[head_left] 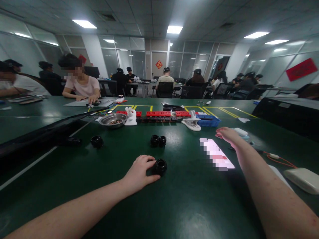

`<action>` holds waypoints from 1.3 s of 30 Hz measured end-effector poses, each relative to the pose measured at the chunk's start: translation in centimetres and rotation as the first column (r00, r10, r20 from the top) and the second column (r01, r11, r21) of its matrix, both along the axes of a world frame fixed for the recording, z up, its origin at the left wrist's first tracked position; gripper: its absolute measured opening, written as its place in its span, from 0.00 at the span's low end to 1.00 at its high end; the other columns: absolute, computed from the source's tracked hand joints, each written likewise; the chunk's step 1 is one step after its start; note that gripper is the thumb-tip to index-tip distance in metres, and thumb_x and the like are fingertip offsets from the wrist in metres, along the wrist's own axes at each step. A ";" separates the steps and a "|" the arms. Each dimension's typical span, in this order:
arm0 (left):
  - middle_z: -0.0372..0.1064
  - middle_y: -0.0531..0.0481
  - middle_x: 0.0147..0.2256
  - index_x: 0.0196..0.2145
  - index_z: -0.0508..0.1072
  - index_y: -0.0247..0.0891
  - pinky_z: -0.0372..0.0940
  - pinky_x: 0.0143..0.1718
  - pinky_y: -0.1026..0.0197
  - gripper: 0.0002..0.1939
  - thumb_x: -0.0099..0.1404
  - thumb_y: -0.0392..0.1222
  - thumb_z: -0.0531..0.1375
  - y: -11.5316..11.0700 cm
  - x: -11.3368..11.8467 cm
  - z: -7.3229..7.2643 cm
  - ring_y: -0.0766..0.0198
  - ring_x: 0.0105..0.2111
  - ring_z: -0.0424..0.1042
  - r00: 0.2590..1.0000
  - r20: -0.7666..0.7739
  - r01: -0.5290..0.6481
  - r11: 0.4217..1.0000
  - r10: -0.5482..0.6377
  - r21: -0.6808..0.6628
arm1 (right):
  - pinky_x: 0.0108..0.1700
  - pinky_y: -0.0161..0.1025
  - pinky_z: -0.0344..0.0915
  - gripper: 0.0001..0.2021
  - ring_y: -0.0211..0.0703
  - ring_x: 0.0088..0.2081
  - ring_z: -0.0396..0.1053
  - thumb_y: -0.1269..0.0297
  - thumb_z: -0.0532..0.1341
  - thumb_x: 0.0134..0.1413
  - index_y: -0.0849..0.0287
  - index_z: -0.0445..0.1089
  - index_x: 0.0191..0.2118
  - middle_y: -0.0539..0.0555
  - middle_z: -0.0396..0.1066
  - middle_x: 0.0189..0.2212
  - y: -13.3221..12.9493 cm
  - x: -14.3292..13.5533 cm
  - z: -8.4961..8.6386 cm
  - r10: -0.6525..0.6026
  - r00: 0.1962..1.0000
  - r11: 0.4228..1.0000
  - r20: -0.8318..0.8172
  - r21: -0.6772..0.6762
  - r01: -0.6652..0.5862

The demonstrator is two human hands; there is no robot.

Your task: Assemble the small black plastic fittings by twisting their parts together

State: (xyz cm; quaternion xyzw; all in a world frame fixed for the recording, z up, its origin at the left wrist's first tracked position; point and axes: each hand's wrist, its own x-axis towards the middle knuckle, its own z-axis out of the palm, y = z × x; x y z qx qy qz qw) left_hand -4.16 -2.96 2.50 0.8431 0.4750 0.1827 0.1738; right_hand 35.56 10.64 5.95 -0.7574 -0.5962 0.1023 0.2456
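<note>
My left hand is closed around the side of a black ribbed cylindrical part with a round opening on top, which stands on the green table. Farther back, two similar black parts stand side by side, and another black part is to the left. My right hand is at the far end of a phone with a lit screen. Its fingers are drawn together, and whatever they may hold is hidden.
Across the table are a metal bowl with small pieces, white clamps, a row of red blocks and a blue tray. A long black object lies left. A white box with an orange cable is right. A co-worker sits opposite.
</note>
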 end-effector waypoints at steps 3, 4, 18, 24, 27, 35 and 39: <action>0.62 0.49 0.46 0.46 0.67 0.46 0.56 0.48 0.49 0.21 0.55 0.53 0.58 0.0 -0.1 -0.1 0.54 0.47 0.59 1.000 0.005 0.002 1.000 -0.002 0.003 | 0.38 0.36 0.64 0.16 0.45 0.38 0.70 0.76 0.52 0.43 0.60 0.71 0.38 0.54 0.73 0.37 0.1 0.3 -1.2 0.108 0.992 0.992 0.069 -0.080 -0.102; 0.62 0.49 0.46 0.46 0.67 0.46 0.56 0.48 0.50 0.21 0.55 0.53 0.58 0.0 -0.1 -0.1 0.54 0.47 0.59 1.000 0.007 0.003 1.000 -0.003 0.004 | 0.40 0.36 0.63 0.18 0.45 0.40 0.69 0.78 0.52 0.42 0.58 0.72 0.37 0.53 0.73 0.39 0.2 0.1 -1.5 0.144 0.985 0.986 0.096 -0.097 -0.135; 0.61 0.49 0.46 0.46 0.67 0.47 0.55 0.49 0.49 0.20 0.56 0.53 0.57 -0.1 0.1 0.3 0.53 0.48 0.58 1.000 -0.006 -0.007 1.000 0.006 -0.020 | 0.44 0.38 0.62 0.11 0.47 0.42 0.68 0.74 0.55 0.42 0.56 0.74 0.30 0.52 0.71 0.41 0.3 -0.3 -1.3 0.185 0.968 0.981 0.172 -0.094 -0.171; 0.61 0.49 0.46 0.46 0.67 0.46 0.56 0.48 0.50 0.20 0.56 0.53 0.57 -0.2 0.1 0.5 0.54 0.48 0.58 1.000 0.007 0.003 1.000 -0.002 -0.023 | 0.32 0.36 0.66 0.23 0.47 0.35 0.70 0.64 0.59 0.45 0.64 0.61 0.49 0.61 0.71 0.39 0.4 0.3 -2.9 0.000 1.000 0.998 0.007 -0.055 0.000; 0.61 0.49 0.46 0.46 0.67 0.46 0.56 0.48 0.50 0.20 0.56 0.52 0.57 -0.3 0.1 0.6 0.54 0.47 0.59 1.000 0.005 -0.001 1.000 0.001 -0.023 | 0.29 0.36 0.66 0.21 0.47 0.33 0.70 0.62 0.59 0.45 0.65 0.63 0.47 0.62 0.72 0.36 0.4 0.3 -3.7 -0.052 0.997 0.995 -0.059 -0.092 0.046; 0.61 0.49 0.47 0.46 0.67 0.46 0.56 0.48 0.49 0.20 0.56 0.52 0.57 -0.1 0.1 0.6 0.53 0.48 0.58 1.000 0.003 0.008 0.999 -0.008 -0.032 | 0.33 0.42 0.65 0.31 0.55 0.38 0.68 0.52 0.61 0.39 0.68 0.60 0.48 0.68 0.67 0.41 1.4 -1.1 -4.3 -0.175 0.982 0.980 -0.065 -0.106 0.168; 0.61 0.48 0.47 0.46 0.67 0.45 0.56 0.48 0.49 0.20 0.56 0.52 0.57 -0.1 0.1 0.6 0.53 0.48 0.58 1.000 -0.008 0.008 1.000 -0.009 -0.030 | 0.35 0.46 0.64 0.33 0.60 0.41 0.66 0.56 0.65 0.33 0.70 0.60 0.48 0.71 0.65 0.43 1.6 -1.3 -4.1 -0.179 0.981 0.973 -0.070 -0.162 0.166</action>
